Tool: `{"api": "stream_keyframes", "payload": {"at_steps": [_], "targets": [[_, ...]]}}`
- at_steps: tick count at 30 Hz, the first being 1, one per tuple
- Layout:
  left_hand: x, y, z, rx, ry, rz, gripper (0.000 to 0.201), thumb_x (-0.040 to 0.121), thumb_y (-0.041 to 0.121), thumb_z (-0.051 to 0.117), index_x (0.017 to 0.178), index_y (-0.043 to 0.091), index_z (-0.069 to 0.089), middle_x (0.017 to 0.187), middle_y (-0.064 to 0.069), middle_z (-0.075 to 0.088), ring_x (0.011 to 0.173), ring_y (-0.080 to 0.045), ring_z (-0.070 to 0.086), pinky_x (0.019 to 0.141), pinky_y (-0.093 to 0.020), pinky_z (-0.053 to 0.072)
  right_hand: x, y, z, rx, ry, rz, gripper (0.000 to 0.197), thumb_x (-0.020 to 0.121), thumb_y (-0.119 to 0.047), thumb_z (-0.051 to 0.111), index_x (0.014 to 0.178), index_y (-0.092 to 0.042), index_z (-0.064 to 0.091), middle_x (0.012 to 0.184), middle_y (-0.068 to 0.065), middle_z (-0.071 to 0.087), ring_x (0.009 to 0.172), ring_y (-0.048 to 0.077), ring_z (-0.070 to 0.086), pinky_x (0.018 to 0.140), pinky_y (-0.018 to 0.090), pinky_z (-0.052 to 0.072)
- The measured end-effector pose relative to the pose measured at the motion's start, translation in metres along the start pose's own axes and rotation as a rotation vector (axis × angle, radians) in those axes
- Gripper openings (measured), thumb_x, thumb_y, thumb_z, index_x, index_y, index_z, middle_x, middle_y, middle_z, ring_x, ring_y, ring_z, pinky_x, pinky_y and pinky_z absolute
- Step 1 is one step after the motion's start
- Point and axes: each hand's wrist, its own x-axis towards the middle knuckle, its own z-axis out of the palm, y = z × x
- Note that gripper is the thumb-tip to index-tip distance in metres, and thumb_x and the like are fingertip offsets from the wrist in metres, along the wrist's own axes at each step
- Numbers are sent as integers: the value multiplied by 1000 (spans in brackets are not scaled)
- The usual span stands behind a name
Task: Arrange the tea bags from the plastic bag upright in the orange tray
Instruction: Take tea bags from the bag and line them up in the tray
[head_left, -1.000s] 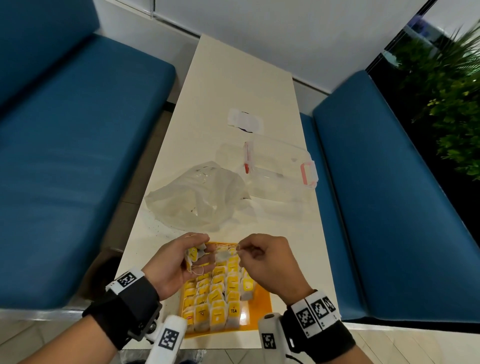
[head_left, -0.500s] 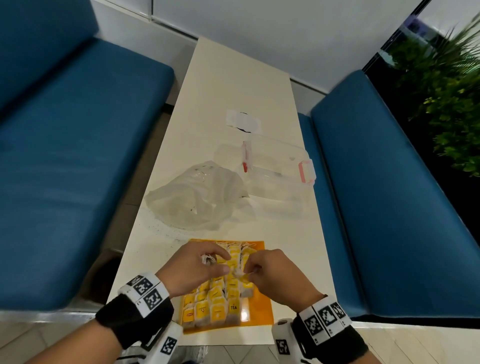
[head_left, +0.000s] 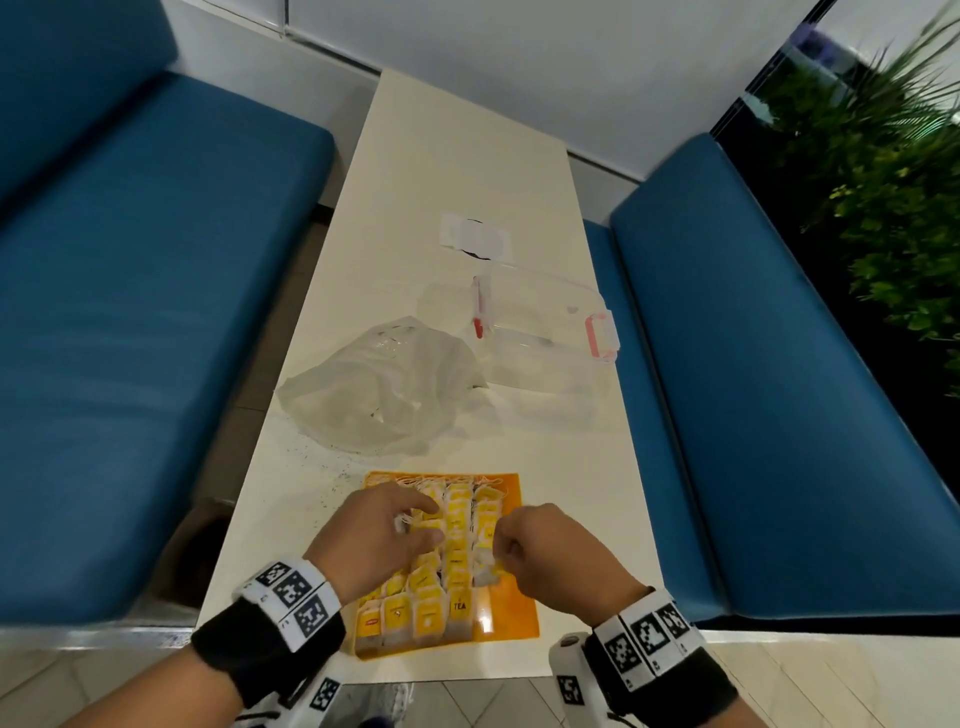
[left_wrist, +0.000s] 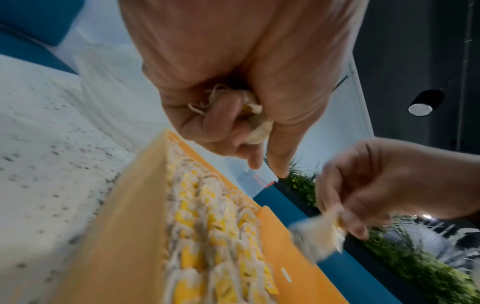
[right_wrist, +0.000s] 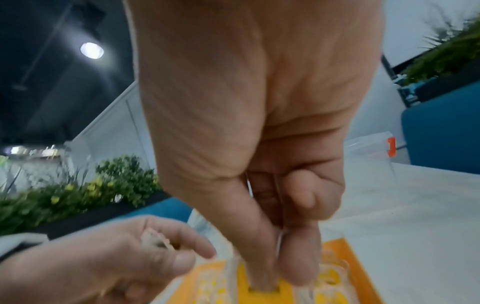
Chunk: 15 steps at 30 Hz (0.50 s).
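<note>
The orange tray (head_left: 511, 597) lies at the near end of the table, with several yellow-tagged tea bags (head_left: 457, 582) standing upright in rows. My left hand (head_left: 374, 535) hovers over the tray's left rows, its curled fingers gripping a small bunch of tea bags (left_wrist: 253, 121) with their strings. My right hand (head_left: 540, 545) pinches one tea bag (head_left: 483, 564) by its top between thumb and finger, low over the right-hand row (right_wrist: 262, 288). The crumpled clear plastic bag (head_left: 384, 384) lies beyond the tray and looks empty.
A clear lidded box with pink clasps (head_left: 550, 332) and a red pen (head_left: 477, 306) sit behind the bag, and a white paper (head_left: 475, 241) lies farther back. Dark specks dot the table (head_left: 311, 467) left of the tray. Blue benches (head_left: 130, 312) flank the table.
Both hands have dropped from above the tray's far edge toward its middle. My right hand has carried its tea bag down and nearer, to the right-hand row.
</note>
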Motion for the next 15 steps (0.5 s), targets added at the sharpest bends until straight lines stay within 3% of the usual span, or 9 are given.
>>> {"api": "stream_keyframes", "payload": {"at_steps": [4,7,12,15], "targets": [[2,-18,-16,24,179,-57,42,85,31,78,125,32,66,124,7,66,112,-12,60,99,-28,47,5,3,13,-197,-291,-59,26,84,5,54,94,-11,73,103,12,69,98,27,60,74,29,45],[2,-29,-21,55,207,-115,58,85,32,78,138,32,55,124,1,66,112,-18,61,97,-32,50,20,3,19,-242,-420,-66,23,83,8,55,90,-3,75,100,16,70,94,32,62,77,34,50],[2,-41,-20,79,159,-161,60,88,31,76,142,26,51,123,-2,68,110,-21,63,94,-31,50,45,-4,27,-276,-408,72,19,88,7,53,98,4,69,89,15,59,82,26,53,64,31,44],[3,-44,-20,57,161,-163,58,88,31,75,141,26,53,122,0,68,109,-19,63,93,-31,51,54,-6,30,-240,-327,157,22,90,7,51,110,3,61,112,19,61,96,30,61,70,29,45]]}}
